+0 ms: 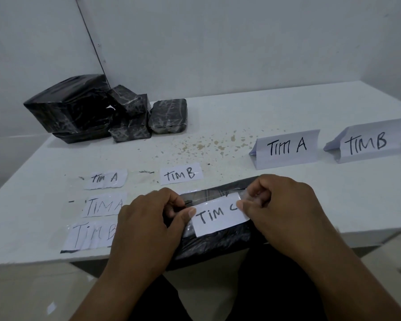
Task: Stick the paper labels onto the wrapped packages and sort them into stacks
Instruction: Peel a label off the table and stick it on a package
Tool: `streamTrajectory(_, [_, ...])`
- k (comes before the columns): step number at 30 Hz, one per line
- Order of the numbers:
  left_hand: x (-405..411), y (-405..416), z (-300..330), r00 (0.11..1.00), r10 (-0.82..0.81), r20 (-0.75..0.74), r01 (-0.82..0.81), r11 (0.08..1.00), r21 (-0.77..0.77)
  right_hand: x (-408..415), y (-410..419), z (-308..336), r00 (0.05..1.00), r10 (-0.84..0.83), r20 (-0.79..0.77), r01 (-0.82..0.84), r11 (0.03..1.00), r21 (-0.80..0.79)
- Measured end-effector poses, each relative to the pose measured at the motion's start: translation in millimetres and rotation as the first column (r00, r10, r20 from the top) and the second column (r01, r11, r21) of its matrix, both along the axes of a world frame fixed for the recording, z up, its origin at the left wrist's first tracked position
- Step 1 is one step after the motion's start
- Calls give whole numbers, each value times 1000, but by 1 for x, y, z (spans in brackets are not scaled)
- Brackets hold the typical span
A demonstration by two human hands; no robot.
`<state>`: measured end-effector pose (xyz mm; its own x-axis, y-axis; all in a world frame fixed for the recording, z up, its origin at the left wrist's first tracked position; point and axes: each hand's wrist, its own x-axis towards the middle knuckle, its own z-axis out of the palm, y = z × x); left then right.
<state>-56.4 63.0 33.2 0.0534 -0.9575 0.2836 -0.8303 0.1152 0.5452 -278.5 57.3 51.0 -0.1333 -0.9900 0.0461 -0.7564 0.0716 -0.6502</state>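
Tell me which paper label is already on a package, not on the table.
The "TIM C" label: it lies on the black package under both hands, while the four others lie flat on the table.

Two folded standing cards read "TIM A" (287, 147) and "TIM B" (368, 141); flat worktop labels repeat these; the package's label (218, 216) reads "TIM", its last letter hidden.

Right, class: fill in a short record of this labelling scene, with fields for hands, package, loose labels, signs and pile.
left hand: pressing the label's left end
right hand: holding tape at the label's right end
label being stuck: reads TIM, last letter hidden
package in work: black wrap, table's near edge
loose labels: TIM A, TIM B, two more below
standing signs: TIM A, TIM B
unlabelled pile: far left
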Motion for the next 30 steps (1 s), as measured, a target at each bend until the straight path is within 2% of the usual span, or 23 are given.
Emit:
streamTrajectory(4, [4, 2, 0, 997, 46, 69, -40, 996, -81, -3, 2, 1, 992, -28, -127, 18, 997, -76])
streamTrajectory(6, [5, 4, 0, 992, 30, 121, -11, 988, -156, 3, 5, 1, 981, -13, -192, -15, 990, -143])
streamTrajectory(9, [6, 8, -2, 973, -173, 150, 197, 967, -161, 17, 11, -1, 972, 92, -215, -140, 965, -220])
streamTrajectory(12, [9, 12, -9, 893, -398, 211, 424, 901, -93, 25, 18, -5, 897, 306, -318, -342, 938, -63])
streamTrajectory(14, [12, 14, -15, 872, -435, 226, 457, 887, -57, 26, 22, -10, 825, 417, -381, -428, 902, 61])
streamTrajectory(17, [17, 15, -24, 879, -428, 212, 447, 893, -52, 20, 29, -17, 793, 440, -422, -427, 895, 130])
streamTrajectory(24, [45, 16, -35, 889, -374, 262, 406, 910, -78, 17, 30, -19, 831, 382, -405, -360, 923, 135])
streamTrajectory(30, [53, 21, -43, 912, -379, 156, 392, 918, -64, 17, 30, -21, 877, 317, -361, -292, 948, 123])
